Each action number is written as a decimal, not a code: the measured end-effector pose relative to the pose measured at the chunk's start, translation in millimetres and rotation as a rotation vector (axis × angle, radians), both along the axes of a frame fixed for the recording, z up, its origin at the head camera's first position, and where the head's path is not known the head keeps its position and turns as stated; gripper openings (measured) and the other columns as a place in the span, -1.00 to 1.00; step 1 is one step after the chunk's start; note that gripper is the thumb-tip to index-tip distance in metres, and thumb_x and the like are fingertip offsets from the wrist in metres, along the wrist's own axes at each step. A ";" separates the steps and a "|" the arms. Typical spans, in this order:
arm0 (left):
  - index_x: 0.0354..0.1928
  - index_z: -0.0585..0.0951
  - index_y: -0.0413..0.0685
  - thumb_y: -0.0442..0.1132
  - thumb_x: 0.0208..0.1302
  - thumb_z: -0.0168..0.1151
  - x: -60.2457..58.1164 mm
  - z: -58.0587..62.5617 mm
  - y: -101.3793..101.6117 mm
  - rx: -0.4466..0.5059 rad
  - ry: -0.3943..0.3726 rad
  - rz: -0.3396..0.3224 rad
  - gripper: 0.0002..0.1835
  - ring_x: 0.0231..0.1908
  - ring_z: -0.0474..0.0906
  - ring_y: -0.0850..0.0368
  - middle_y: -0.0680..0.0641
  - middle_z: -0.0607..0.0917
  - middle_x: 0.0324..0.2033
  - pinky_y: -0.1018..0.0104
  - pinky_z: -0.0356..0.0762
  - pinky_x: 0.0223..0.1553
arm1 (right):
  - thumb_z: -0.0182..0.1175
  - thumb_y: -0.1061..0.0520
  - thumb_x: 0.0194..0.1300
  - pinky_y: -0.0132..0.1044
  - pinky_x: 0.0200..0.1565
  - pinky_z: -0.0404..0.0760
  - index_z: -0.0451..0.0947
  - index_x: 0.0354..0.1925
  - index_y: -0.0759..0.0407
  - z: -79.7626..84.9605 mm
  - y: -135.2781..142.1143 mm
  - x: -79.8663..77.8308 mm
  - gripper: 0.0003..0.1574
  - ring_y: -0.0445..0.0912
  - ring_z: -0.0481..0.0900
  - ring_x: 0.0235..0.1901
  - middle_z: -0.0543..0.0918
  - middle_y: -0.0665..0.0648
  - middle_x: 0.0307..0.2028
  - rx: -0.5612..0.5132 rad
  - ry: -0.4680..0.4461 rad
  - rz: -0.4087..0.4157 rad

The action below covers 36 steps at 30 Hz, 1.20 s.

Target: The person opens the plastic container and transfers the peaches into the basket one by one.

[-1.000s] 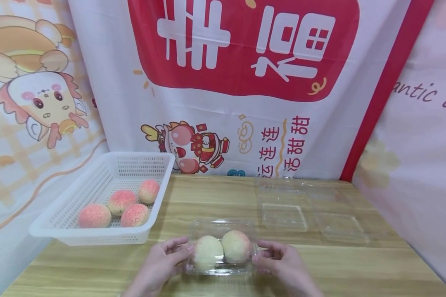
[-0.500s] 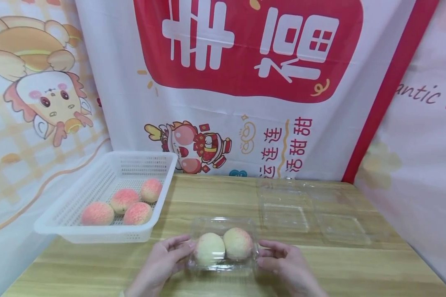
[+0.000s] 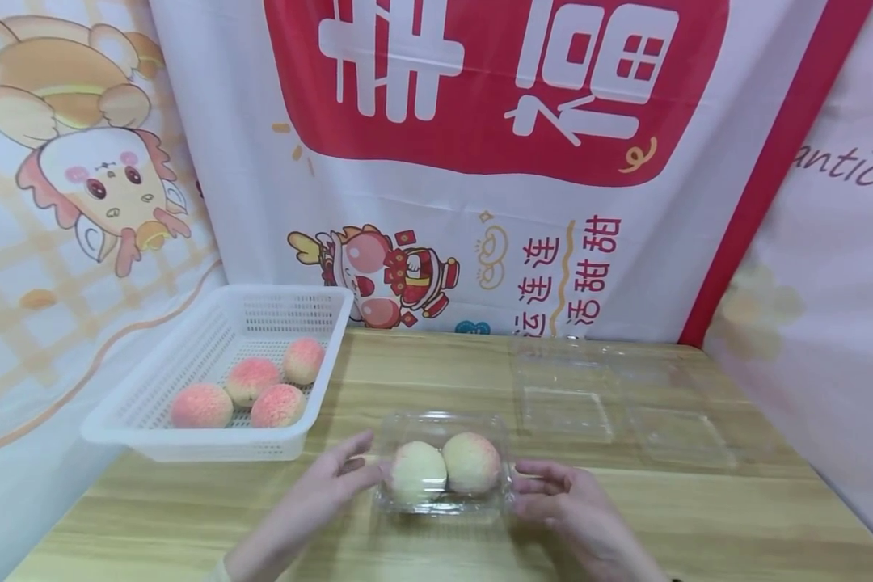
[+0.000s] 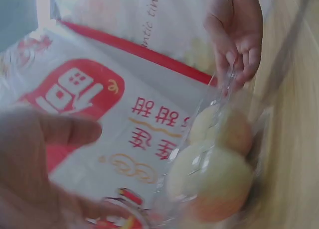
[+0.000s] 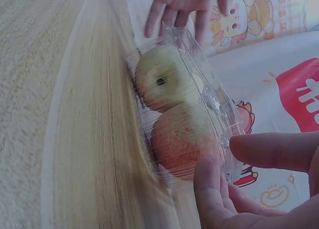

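Note:
A clear plastic clamshell box lies at the front middle of the wooden table, its lid down over two pale peaches, the left peach and the right peach. My left hand is at the box's left end, thumb and fingers spread apart; in the left wrist view a gap shows between the fingers and the plastic. At the other end, my right hand pinches the box's edge between thumb and fingers, as the right wrist view shows from close up.
A white plastic basket with several pink peaches stands on the left of the table. At the back right lie empty clear clamshell boxes. Printed cloth hangs behind and on both sides.
My left hand has let go of the box's left end and its fingers have spread. My right hand stays at the right end. The whole view has shifted slightly.

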<state>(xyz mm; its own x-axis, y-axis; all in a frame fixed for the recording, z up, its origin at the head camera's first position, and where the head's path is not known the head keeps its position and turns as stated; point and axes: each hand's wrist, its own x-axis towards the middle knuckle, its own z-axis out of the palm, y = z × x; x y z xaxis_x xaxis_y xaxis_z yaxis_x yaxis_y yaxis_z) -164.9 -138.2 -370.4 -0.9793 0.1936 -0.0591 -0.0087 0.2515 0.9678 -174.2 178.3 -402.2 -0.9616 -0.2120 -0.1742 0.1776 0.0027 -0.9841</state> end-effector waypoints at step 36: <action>0.25 0.56 -0.11 0.14 0.31 0.25 -51.9 -4.1 29.2 -0.925 1.086 -0.619 -0.39 0.30 0.34 -0.12 -0.22 0.48 0.25 0.03 0.33 0.27 | 0.18 0.48 0.21 -0.16 0.00 0.62 0.28 0.23 0.59 -2.8 -1.6 -1.0 -0.38 0.01 0.64 -0.16 0.66 0.24 -0.17 -0.194 -0.073 0.043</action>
